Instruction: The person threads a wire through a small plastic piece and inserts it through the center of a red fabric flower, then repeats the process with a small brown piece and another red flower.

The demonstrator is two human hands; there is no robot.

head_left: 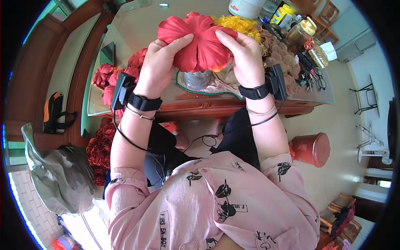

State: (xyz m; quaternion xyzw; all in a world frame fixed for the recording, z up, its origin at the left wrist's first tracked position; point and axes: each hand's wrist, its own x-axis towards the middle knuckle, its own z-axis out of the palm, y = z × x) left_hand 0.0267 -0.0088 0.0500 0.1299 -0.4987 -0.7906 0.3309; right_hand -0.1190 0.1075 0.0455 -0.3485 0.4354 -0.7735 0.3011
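Note:
Between my two hands a large red fabric flower petal layer [202, 46] is held up over the table, its lobes spread wide. My left hand [164, 54] pinches its left side, the thumb lying on top and the fingers beneath. My right hand [241, 50] grips the right side the same way, thumb on the upper face. Below the petals stands a grey cylindrical pot [197, 80] on a folded cloth [225, 84] with a green edge. Loose red petal pieces [112, 79] lie left of my left hand.
Yellow flowers [239, 26] and brownish dried-looking flowers [279, 54] lie to the right. Beyond them are a jar [301, 33], a yellow container [282, 16] and glasses [319, 78]. A red bucket [310, 150] stands on the floor at right; dark red flowers [100, 146] are at lower left.

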